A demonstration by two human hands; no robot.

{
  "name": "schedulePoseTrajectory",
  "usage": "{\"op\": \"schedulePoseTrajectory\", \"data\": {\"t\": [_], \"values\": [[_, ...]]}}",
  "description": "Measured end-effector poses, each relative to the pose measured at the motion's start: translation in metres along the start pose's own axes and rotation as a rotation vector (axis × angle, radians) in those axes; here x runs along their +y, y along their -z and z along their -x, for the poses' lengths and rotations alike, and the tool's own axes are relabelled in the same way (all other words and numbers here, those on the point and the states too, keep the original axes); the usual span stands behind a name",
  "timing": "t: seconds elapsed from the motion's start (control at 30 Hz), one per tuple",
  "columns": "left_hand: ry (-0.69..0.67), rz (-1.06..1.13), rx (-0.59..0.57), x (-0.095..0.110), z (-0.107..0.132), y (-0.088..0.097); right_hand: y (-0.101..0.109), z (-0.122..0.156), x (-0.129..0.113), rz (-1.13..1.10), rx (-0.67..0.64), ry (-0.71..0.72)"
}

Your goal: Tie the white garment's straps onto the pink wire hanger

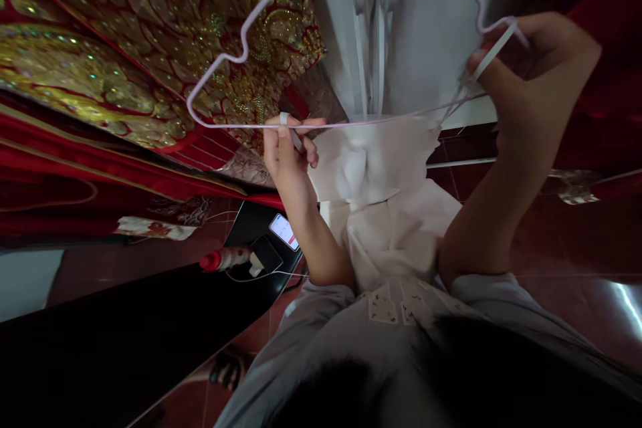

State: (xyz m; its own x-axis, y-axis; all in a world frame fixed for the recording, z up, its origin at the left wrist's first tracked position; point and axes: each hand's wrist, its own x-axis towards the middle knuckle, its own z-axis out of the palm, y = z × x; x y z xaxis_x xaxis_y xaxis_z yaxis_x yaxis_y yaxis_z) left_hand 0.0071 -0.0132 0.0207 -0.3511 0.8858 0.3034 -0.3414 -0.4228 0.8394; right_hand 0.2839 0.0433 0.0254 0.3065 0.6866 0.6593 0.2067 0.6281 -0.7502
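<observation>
Red tiled floor (pixel 552 307) spreads beneath everything, and red clothes covered in gold sequins (pixel 235 20) fill the upper left. A long black bench (pixel 225 301) runs along the lower left, while a pale panel (pixel 436 33) with upright white bars stands ahead. In front of the person's body, between the forearms, hangs a white garment (pixel 376 167), its upper edge just under the lower bar of a pale pink hanger (pixel 346 124). The hanger is held up level across the view, its top beyond the upper edge. The right hand (pixel 536 73) is curled around the hanger's right end; I cannot tell whether the fingertips in that grip meet or stand apart. The left hand (pixel 291 150) has its grip clamped on the lower bar, thumb in front, one finger stretched along it. On the bench, near the left forearm, a bottle (pixel 225 259) with a red cap lies on its side, next to a flat dark box (pixel 268 254) and a phone (pixel 283 231) with its screen lit. Smallest are the straps: one white strap (pixel 494 53) runs from the hanger's right end across the right thumb, and a white loop (pixel 284 119) sits over the bar at the left thumb.
</observation>
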Motion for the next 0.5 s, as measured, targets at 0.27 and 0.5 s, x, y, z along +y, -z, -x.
{"op": "schedulePoseTrajectory", "data": {"t": [0.27,0.5], "values": [[0.039,0.045,-0.012,-0.003,-0.002,0.003,0.011,0.004,-0.012,0.419,-0.129,-0.077],[0.035,0.021,0.002,0.000,-0.001,0.000,0.010,0.006,-0.035,0.482,-0.139,0.016]]}}
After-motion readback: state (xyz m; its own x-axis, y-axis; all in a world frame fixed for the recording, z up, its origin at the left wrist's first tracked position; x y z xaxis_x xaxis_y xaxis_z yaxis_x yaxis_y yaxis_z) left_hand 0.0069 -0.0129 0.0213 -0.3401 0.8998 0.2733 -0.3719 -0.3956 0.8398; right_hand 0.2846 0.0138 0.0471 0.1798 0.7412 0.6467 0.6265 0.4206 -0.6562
